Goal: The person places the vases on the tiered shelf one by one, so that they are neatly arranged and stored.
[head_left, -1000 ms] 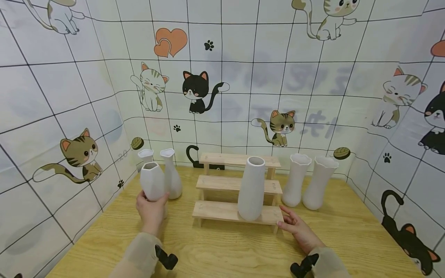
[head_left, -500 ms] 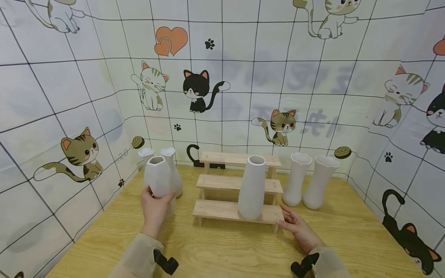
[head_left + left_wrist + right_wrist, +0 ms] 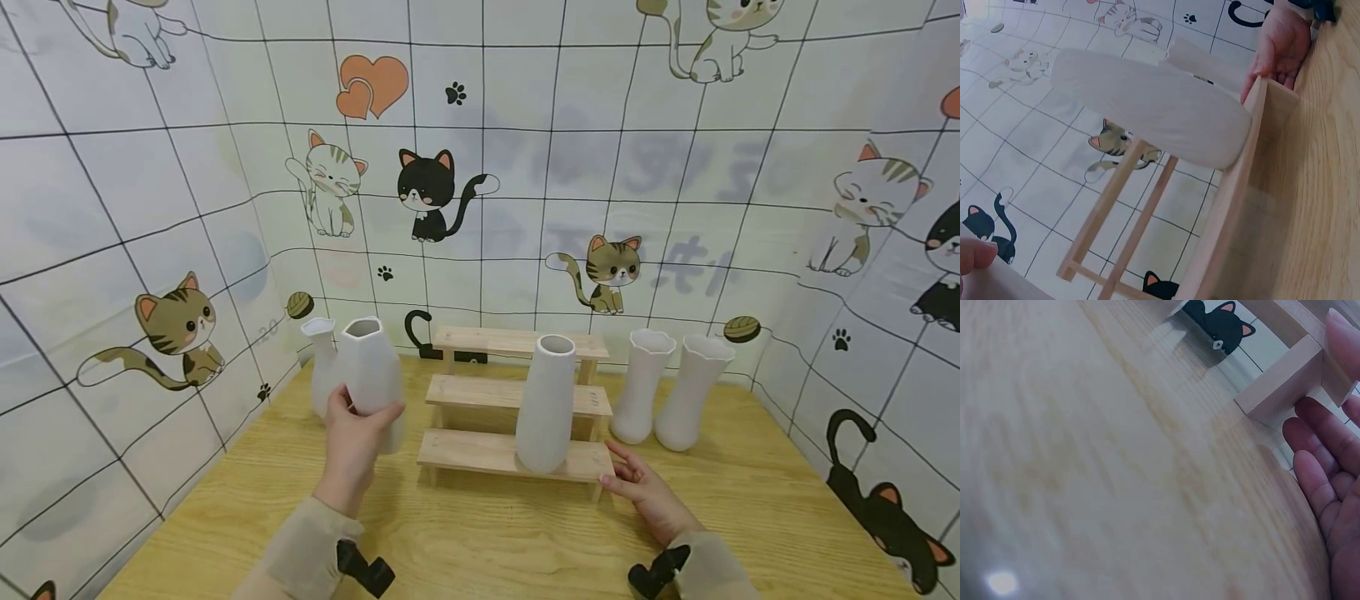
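My left hand (image 3: 356,446) grips a white faceted vase (image 3: 371,367) around its lower half, its angular mouth facing up, left of a three-step wooden stand (image 3: 480,450). In the left wrist view only a fingertip (image 3: 979,253) and part of that vase (image 3: 1004,281) show at the lower left. A tall, smooth white vase (image 3: 545,408) stands upright on the lowest step, near its right end. My right hand (image 3: 641,492) pinches the right end of that step. The right wrist view shows its curled fingers (image 3: 1319,450) at the stand's leg (image 3: 1288,381).
Two white vases with wavy rims, one (image 3: 641,387) beside the other (image 3: 692,396), stand on the wooden table (image 3: 480,542) right of the stand. A flared-neck white vase (image 3: 321,367) stands behind the held vase. Cat-printed sheets (image 3: 510,167) wall the table's back and sides.
My left hand has moved right and away from me with the faceted vase, closer to the stand, now covering one of the flared-neck vases. The right hand stays at the step's end.
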A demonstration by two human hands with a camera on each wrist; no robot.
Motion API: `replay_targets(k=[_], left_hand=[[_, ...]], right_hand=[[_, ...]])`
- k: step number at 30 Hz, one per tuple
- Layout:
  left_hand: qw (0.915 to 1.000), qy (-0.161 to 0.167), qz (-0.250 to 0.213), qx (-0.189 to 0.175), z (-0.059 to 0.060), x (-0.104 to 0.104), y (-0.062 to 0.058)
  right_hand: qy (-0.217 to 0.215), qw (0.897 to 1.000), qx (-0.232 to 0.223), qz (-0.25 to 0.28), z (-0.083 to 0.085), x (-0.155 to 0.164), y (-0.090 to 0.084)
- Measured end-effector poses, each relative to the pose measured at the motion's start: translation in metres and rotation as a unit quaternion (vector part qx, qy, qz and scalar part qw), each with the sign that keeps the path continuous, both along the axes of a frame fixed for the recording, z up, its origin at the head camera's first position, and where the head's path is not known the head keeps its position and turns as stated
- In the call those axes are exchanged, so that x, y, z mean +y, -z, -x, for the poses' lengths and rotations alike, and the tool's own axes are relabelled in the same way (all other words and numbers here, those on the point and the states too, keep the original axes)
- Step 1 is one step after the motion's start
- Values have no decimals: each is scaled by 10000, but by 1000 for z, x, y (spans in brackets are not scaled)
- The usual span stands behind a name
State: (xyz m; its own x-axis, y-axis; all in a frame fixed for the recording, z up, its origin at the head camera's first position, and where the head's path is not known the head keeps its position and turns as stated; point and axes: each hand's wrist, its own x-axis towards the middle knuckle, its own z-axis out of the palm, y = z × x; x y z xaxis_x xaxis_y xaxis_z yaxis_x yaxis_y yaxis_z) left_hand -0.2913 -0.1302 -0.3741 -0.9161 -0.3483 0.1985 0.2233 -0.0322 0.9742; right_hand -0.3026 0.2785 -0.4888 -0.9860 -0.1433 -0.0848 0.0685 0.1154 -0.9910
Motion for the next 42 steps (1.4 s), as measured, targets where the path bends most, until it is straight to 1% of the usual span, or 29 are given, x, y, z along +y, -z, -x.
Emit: replay_targets(k=[4, 11, 14, 20, 24, 28, 35, 42], left_hand=[[9997, 256, -63, -27, -2, 8, -7], [9975, 673, -192, 38, -4, 26, -14], [9966, 815, -141, -5, -5, 34, -16], [9942, 1067, -116, -100, -3, 51, -15], [9933, 1144, -95, -93, -2, 60, -15], [9928, 1174, -107, -209, -1, 67, -15], [9922, 1187, 8, -392, -1, 74, -15], [9896, 1317, -5, -571, 0, 79, -13]], right_hand=[[32, 10000, 2, 22, 1, 0, 1], [33, 10000, 24, -44, 3, 2, 4], [32, 10000, 14, -35, 2, 2, 4], [27, 10000, -4, -39, 1, 1, 2], [55, 10000, 19, -39, 0, 0, 1], [73, 10000, 7, -2, 0, -1, 1], [33, 10000, -12, -23, 0, -1, 0], [22, 10000, 27, 41, 0, -1, 0]])
